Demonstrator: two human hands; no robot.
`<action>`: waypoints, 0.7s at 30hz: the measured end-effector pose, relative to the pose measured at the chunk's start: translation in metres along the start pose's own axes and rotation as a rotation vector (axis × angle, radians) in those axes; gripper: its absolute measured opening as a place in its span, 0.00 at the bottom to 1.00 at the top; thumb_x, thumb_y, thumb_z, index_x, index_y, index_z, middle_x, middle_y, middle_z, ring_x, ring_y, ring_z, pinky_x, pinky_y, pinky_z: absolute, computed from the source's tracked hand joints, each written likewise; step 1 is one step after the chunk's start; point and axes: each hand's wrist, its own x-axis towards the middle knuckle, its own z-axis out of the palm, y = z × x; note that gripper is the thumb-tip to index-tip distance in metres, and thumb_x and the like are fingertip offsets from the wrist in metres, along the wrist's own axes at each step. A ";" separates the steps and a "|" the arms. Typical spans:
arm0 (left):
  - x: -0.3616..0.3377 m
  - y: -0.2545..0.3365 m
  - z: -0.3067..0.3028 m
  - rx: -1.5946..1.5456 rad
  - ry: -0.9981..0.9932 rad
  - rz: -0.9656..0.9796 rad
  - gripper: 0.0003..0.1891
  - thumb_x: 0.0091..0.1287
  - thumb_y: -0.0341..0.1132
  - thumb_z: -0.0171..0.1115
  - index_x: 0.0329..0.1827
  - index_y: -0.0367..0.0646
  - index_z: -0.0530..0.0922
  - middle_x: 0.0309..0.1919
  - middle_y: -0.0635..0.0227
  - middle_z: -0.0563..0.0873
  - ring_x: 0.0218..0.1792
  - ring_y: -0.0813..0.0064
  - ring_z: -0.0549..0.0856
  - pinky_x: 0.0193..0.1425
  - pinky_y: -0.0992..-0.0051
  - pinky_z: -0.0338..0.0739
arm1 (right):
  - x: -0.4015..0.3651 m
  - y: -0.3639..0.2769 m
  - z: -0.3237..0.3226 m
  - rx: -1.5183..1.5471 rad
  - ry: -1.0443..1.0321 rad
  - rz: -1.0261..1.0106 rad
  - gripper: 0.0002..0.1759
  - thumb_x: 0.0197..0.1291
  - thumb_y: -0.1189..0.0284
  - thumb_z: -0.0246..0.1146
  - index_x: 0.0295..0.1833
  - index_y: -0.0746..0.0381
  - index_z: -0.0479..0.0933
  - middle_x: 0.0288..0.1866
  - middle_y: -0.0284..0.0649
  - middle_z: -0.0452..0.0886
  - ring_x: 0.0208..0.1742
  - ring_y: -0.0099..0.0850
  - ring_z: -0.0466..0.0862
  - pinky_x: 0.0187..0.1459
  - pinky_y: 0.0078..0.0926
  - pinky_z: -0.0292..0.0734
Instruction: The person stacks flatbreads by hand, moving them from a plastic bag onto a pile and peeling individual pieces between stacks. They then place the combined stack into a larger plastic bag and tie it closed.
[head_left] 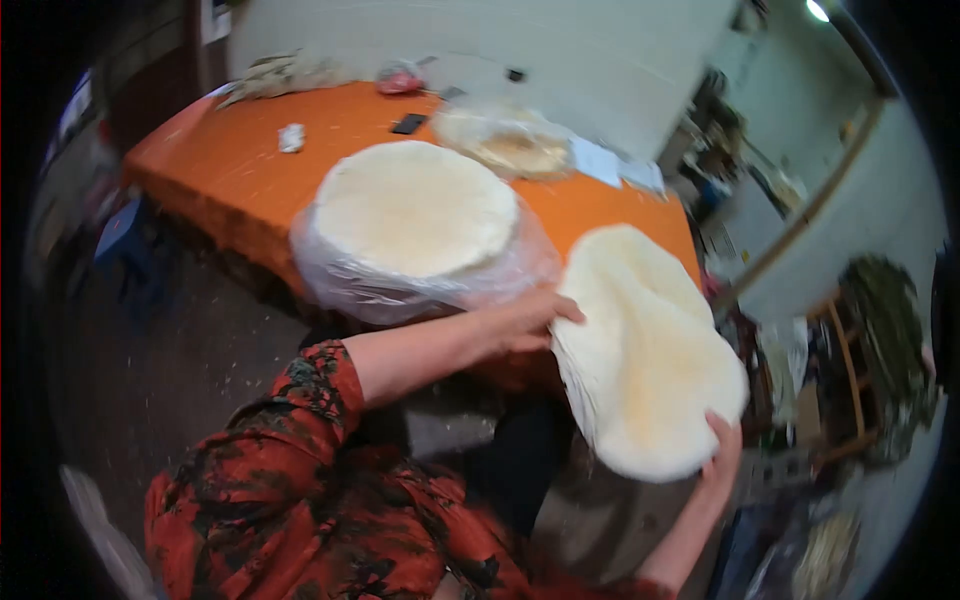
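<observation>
Between my two hands is a stack of thin, round, cream-coloured sheets [650,360], buckled in the middle and tinged yellowish there. My left hand [535,318] grips its left edge, thumb on top and fingers partly hidden beneath. At the lower right edge my right hand [722,452] pinches the same stack, with fingertips on the upper face. A second pile of round pale sheets [415,205] lies on the table to the left, resting in a clear plastic bag [400,290] that bunches around its front and sides.
An orange-covered table [230,170] stands against the white wall. On it are a bagged round stack [515,145], white papers [597,163], a black phone [409,124], a crumpled tissue [291,138] and a pink bag [400,80]. A blue stool [125,235] stands left; cluttered shelving [850,370] is right.
</observation>
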 end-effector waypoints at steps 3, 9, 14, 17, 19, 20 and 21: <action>-0.049 0.036 0.036 -0.030 -0.089 0.087 0.40 0.56 0.21 0.55 0.74 0.43 0.52 0.64 0.59 0.70 0.64 0.67 0.73 0.69 0.67 0.66 | -0.043 -0.063 0.066 0.020 -0.126 -0.082 0.40 0.45 0.75 0.61 0.68 0.72 0.60 0.60 0.54 0.72 0.58 0.45 0.76 0.59 0.37 0.71; -0.118 0.093 0.020 0.055 -0.015 0.243 0.39 0.55 0.22 0.54 0.73 0.43 0.54 0.62 0.60 0.72 0.62 0.68 0.75 0.67 0.68 0.69 | -0.030 -0.087 0.142 -0.137 -0.352 -0.208 0.39 0.49 0.71 0.60 0.68 0.71 0.58 0.61 0.54 0.71 0.59 0.44 0.75 0.59 0.36 0.72; -0.150 0.186 -0.038 0.212 0.123 0.435 0.28 0.56 0.23 0.55 0.64 0.33 0.65 0.56 0.57 0.77 0.57 0.66 0.79 0.65 0.65 0.73 | 0.039 -0.085 0.237 -0.020 -0.585 -0.268 0.35 0.56 0.72 0.59 0.68 0.72 0.58 0.63 0.54 0.71 0.60 0.44 0.76 0.60 0.36 0.73; -0.173 0.245 -0.066 0.238 0.272 0.543 0.24 0.59 0.25 0.56 0.58 0.25 0.67 0.49 0.50 0.80 0.48 0.62 0.84 0.57 0.64 0.80 | 0.100 -0.065 0.296 0.161 -0.687 -0.216 0.30 0.60 0.78 0.57 0.67 0.71 0.60 0.64 0.52 0.71 0.60 0.42 0.76 0.60 0.37 0.75; -0.185 0.268 -0.096 0.241 0.372 0.568 0.24 0.59 0.25 0.56 0.59 0.25 0.66 0.50 0.50 0.80 0.49 0.60 0.83 0.58 0.63 0.80 | 0.120 -0.042 0.337 0.275 -0.653 -0.208 0.29 0.58 0.81 0.58 0.66 0.71 0.61 0.63 0.51 0.72 0.60 0.42 0.77 0.60 0.37 0.75; -0.189 0.271 -0.117 0.231 0.433 0.582 0.25 0.59 0.25 0.55 0.61 0.26 0.65 0.51 0.50 0.79 0.50 0.60 0.83 0.58 0.63 0.79 | 0.129 -0.023 0.353 0.292 -0.622 -0.185 0.30 0.57 0.82 0.59 0.66 0.71 0.62 0.62 0.50 0.73 0.59 0.41 0.77 0.60 0.37 0.75; -0.192 0.267 -0.138 0.233 0.436 0.583 0.25 0.59 0.25 0.55 0.61 0.26 0.65 0.51 0.50 0.79 0.50 0.60 0.83 0.58 0.63 0.79 | 0.137 0.001 0.367 0.311 -0.590 -0.164 0.30 0.55 0.83 0.60 0.66 0.70 0.62 0.61 0.50 0.74 0.58 0.41 0.78 0.59 0.37 0.76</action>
